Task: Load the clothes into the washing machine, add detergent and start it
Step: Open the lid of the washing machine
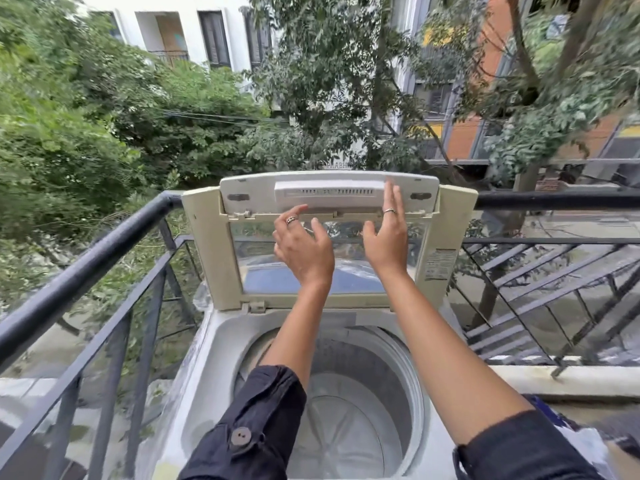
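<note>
Balcony setting, black metal railing [86, 261], trees and apartment blocks beyond. Top-loading washing machine [207, 358] against the railing; folding lid [329, 237] raised upright; drum [346, 410] exposed, no clothes visible inside. Left hand [303, 245]: fingers loosely spread at the lid's inner face, gripping nothing. Right hand [388, 233]: flat, released, fingertips against the lid's upper panel. Dark rolled sleeves [249, 427].

Views: one, head-worn.
Facing: forward and down, across the open washing machine [322, 393] toward a far railing [86, 258] and trees.
Nearness: close, at arm's reach of the raised lid [329, 237].
</note>
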Tool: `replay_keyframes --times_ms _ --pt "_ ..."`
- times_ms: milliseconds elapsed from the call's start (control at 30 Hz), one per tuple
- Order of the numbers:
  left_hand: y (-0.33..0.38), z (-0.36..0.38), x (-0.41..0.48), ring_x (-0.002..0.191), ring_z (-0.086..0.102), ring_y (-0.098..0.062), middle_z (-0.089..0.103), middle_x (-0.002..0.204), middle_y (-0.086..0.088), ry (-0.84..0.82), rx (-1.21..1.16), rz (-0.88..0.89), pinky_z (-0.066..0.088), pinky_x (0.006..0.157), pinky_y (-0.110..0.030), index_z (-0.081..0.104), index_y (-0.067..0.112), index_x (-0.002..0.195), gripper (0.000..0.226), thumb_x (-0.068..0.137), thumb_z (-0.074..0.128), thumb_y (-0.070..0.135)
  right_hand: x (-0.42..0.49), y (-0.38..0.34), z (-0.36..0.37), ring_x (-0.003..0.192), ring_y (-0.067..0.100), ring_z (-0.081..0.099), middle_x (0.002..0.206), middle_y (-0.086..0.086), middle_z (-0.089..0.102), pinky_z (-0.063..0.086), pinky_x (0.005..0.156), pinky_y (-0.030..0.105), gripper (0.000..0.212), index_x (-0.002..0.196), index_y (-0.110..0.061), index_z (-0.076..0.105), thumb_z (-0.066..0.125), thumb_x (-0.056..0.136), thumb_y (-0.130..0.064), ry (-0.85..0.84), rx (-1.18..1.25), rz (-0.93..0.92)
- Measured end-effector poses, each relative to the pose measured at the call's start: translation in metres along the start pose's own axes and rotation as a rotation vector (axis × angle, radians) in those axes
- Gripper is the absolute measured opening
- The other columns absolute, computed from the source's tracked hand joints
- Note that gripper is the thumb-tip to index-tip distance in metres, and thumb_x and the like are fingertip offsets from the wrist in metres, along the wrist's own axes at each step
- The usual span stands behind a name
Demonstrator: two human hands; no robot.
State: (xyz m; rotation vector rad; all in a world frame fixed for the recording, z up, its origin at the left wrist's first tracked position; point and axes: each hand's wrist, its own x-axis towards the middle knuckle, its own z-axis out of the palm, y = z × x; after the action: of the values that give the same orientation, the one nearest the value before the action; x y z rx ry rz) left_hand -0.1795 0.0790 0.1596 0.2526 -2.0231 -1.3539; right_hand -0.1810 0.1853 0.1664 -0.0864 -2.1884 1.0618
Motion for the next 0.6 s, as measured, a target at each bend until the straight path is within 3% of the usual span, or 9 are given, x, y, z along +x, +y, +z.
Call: replay_keyframes --times_ms 100,200,300,600 --pt "0.002 -0.003 -0.006 0.120 0.048 -0.020 0.050 0.125 -0.002 -0.057 -0.041 -0.018 0.031 0.106 -0.042 0.054 0.018 0.118 0.029 0.090 0.050 0.019 -0.011 0.001 -0.006 0.144 0.017 0.024 0.160 0.004 0.012 0.036 0.092 0.016 0.073 0.151 -0.021 0.016 0.048 0.089 -0.003 -0.030 -0.009 0.020" --pt "0.001 -0.005 -0.018 0.124 0.046 -0.020 0.051 0.128 -0.002 -0.070 -0.073 -0.029 0.030 0.109 -0.045 0.055 0.016 0.118 0.028 0.091 0.050 0.019 -0.024 0.005 -0.012 0.145 0.018 0.023 0.159 0.004 0.015 0.025 0.101 0.013 0.069 0.150 -0.018 0.021 0.049 0.089 -0.003 -0.022 -0.021 0.035" --pt "-0.002 -0.006 -0.033 0.121 0.048 -0.021 0.052 0.127 -0.001 -0.086 -0.062 -0.047 0.030 0.108 -0.049 0.058 0.017 0.116 0.026 0.091 0.049 0.020 -0.038 0.011 -0.019 0.145 0.019 0.024 0.157 0.007 0.024 0.022 0.111 0.022 0.064 0.147 -0.015 0.031 0.049 0.087 -0.001 0.013 -0.025 0.058" --pt "-0.009 0.016 -0.082 0.106 0.058 -0.025 0.066 0.111 -0.007 -0.221 -0.157 -0.021 0.036 0.092 -0.033 0.063 0.011 0.108 0.036 0.093 0.033 0.022 -0.070 0.057 -0.054 0.124 0.027 0.050 0.135 0.014 0.052 0.031 0.100 0.018 0.044 0.129 -0.003 0.053 0.051 0.085 -0.001 0.098 -0.036 0.127"
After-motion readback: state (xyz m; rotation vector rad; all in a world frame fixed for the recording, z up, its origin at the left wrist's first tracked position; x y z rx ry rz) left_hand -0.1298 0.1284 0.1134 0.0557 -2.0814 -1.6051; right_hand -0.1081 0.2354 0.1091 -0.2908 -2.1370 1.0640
